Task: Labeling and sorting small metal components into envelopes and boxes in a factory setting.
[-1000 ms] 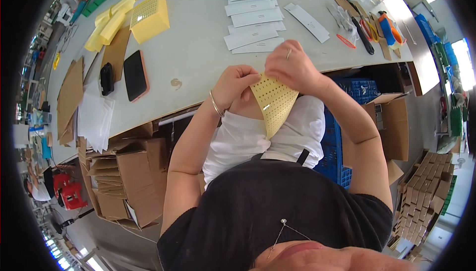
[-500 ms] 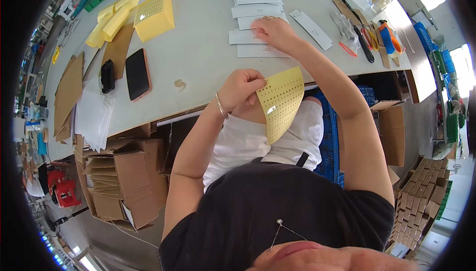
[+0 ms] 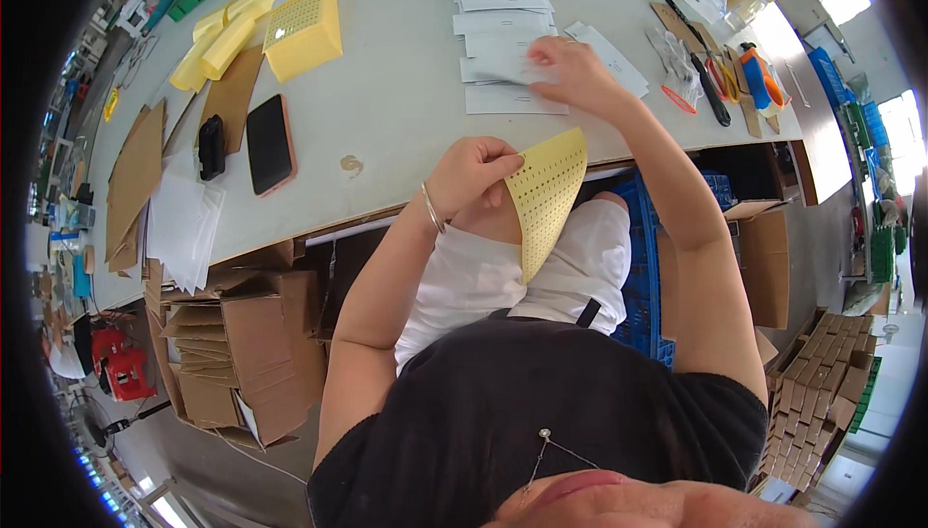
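Note:
My left hand [image 3: 476, 171] pinches the upper left corner of a yellow sheet [image 3: 547, 194] punched with rows of small holes and slots. The sheet hangs curved over my lap, in front of the table edge. My right hand [image 3: 576, 73] is over the near right part of a column of overlapping white cards [image 3: 505, 45]. Its fingertips are smeared by motion beside a tilted white card [image 3: 495, 71], and whether they grip it is unclear. A lone white card [image 3: 614, 59] lies slanted to the right, partly behind my right hand.
Yellow sheet bundles [image 3: 303, 37] and a phone [image 3: 270, 145] lie on the left of the table [image 3: 387, 64], near cardboard pieces [image 3: 133, 185] and clear plastic bags [image 3: 184, 223]. Scissors [image 3: 720, 73] and an orange-blue tape dispenser [image 3: 764, 80] are at right. Cardboard boxes [image 3: 261, 354] stand below left.
My right hand has shifted right and slightly nearer over the white cards. A near card has slid right and tilted. The yellow sheet's right side has drawn in a little; my left hand keeps its pinch.

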`<state>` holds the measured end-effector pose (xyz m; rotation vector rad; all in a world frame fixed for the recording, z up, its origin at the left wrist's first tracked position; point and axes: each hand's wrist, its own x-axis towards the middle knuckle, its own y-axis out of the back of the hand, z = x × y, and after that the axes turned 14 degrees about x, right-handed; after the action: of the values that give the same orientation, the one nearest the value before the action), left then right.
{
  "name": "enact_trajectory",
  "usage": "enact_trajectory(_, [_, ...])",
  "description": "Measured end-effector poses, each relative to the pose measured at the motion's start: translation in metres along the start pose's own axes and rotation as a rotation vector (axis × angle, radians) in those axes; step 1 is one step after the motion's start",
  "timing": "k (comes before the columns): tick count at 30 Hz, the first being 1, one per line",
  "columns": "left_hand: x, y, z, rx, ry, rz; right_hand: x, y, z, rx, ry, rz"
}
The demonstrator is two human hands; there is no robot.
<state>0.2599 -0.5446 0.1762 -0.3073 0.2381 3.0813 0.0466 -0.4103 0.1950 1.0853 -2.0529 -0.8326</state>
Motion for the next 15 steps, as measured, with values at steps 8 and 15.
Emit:
enact_trajectory(8, [0.000,0.000,0.004,-0.040,0.024,-0.016,-0.046,0.038,0.016,-0.066,-0.203,0.209])
enact_trajectory(15, [-0.001,-0.002,0.005,-0.061,0.084,0.023,-0.062,0.002,-0.062,0.076,0.393,-0.020])
